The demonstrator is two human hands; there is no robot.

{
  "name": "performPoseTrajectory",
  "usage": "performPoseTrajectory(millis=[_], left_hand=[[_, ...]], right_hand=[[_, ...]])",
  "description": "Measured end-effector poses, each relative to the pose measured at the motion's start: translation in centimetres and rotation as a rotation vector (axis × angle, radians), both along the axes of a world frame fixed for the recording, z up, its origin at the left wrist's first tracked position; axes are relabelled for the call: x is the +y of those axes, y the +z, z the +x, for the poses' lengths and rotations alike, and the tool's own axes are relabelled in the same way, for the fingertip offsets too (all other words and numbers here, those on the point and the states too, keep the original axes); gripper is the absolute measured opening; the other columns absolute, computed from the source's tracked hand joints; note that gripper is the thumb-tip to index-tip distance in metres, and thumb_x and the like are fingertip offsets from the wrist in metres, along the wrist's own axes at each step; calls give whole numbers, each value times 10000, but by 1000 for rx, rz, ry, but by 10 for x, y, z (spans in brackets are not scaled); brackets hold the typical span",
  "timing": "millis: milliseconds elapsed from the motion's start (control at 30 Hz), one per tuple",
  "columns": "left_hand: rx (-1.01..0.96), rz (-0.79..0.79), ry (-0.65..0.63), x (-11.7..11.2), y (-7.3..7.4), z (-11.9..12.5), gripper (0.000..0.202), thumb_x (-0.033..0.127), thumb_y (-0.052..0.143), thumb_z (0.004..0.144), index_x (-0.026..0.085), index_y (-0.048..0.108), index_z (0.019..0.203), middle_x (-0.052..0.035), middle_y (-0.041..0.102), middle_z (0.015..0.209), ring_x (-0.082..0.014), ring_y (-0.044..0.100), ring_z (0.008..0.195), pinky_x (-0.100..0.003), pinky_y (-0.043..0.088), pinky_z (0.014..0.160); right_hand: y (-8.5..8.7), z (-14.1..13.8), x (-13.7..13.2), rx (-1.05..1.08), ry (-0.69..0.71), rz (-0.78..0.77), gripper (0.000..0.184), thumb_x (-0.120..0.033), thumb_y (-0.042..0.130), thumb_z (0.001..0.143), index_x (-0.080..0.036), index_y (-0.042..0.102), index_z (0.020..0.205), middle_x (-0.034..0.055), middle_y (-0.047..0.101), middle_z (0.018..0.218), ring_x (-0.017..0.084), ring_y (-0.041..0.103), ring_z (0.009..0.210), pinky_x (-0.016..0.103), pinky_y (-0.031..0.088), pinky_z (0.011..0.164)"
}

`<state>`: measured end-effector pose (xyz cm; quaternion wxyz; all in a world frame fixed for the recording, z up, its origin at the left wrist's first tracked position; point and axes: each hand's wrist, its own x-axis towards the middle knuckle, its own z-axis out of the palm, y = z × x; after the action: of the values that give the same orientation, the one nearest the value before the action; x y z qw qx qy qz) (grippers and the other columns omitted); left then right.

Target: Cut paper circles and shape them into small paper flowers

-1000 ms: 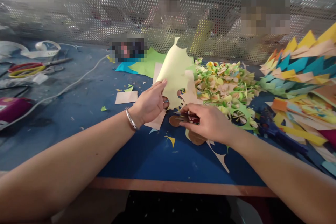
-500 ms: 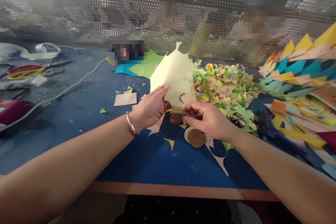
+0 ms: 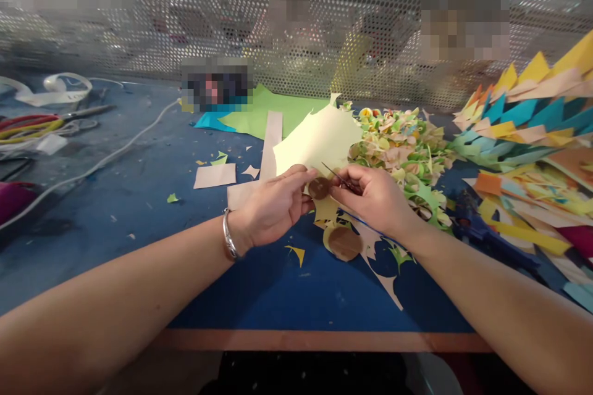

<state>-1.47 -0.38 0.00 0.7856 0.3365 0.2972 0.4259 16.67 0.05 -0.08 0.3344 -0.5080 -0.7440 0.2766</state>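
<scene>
My left hand (image 3: 273, 207) pinches the lower edge of a pale yellow paper sheet (image 3: 319, 139) together with a small brown disc (image 3: 319, 187) pressed against it. My right hand (image 3: 373, 197) grips small scissors (image 3: 340, 179), whose thin blades point up and left toward the disc. The sheet has scalloped, cut-out edges and leans back over the blue table (image 3: 139, 197). Below the hands another brown disc on yellow paper (image 3: 343, 242) lies flat among pale offcuts.
A heap of small folded paper pieces (image 3: 403, 154) lies right of the hands, and stacked coloured paper points (image 3: 528, 129) farther right. A blue tool (image 3: 482, 228) lies by them. Scissors (image 3: 50, 123), a white cable (image 3: 115, 157) and tape sit at left. Perforated metal screen (image 3: 296, 31) behind.
The yellow sheet has tipped down and to the right. Both hands have come closer together, and the scissor blades now show between them at the brown disc.
</scene>
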Motion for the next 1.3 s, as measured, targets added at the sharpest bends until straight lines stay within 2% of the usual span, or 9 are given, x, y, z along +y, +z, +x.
performPoseTrajectory(millis=[167,433,533,667,833,967,1067,1167,1300], left_hand=[[81,94,8,-3,0,1,132,87,582,849,178,560,756,-9,642,827,-104,570,765,-231,414,684],[34,154,109,-3,1,2,353,62,605,819,185,377,579,30,571,646,-94,528,670,-229,373,622],[38,170,124,-5,2,5,334,71,618,811,186,408,579,30,587,648,-101,547,681,-236,401,673],[113,206,159,-6,-3,7,270,118,658,804,177,501,592,5,657,712,-116,600,740,-253,445,746],[277,141,152,-3,-10,4,74,205,734,765,139,701,774,-59,713,834,-140,630,774,-265,490,707],[266,97,188,-2,-8,2,75,203,748,751,140,711,760,-57,712,857,-134,629,738,-263,507,660],[196,47,217,-2,-6,1,80,173,751,740,137,691,703,-35,695,826,-113,613,697,-260,520,669],[145,15,230,-1,-6,0,101,162,756,736,132,677,681,-27,682,816,-101,598,687,-246,514,660],[108,14,250,-1,-6,0,110,150,734,760,128,670,673,-35,682,826,-102,597,711,-229,499,642]], right_hand=[[0,-1,-2,8,-19,-39,126,-290,659,788,-180,599,775,-24,560,631,115,510,570,251,400,543],[-1,1,-3,168,-43,-103,227,-378,693,793,-158,655,831,23,629,720,147,561,648,271,432,597],[-2,2,-4,271,-16,-151,220,-373,710,782,-161,658,807,5,593,680,138,524,634,266,417,585],[-3,0,-5,274,-39,-105,224,-384,711,780,-171,644,778,-12,560,651,120,480,594,257,392,554],[-1,-4,-7,232,-29,-70,261,-411,713,780,-174,614,733,-18,541,645,109,471,576,246,385,532],[1,-4,-10,254,-25,-91,294,-465,705,793,-184,617,785,-30,500,624,101,437,547,241,348,491],[1,0,-13,321,-1,-140,355,-547,603,857,-198,594,795,-54,374,574,96,349,501,254,276,455],[1,3,-14,327,11,-152,404,-587,513,899,-204,566,784,-47,346,601,100,331,511,270,261,469],[5,3,-15,225,24,-123,464,-571,499,916,-213,405,637,-59,288,553,94,295,491,277,236,470]])
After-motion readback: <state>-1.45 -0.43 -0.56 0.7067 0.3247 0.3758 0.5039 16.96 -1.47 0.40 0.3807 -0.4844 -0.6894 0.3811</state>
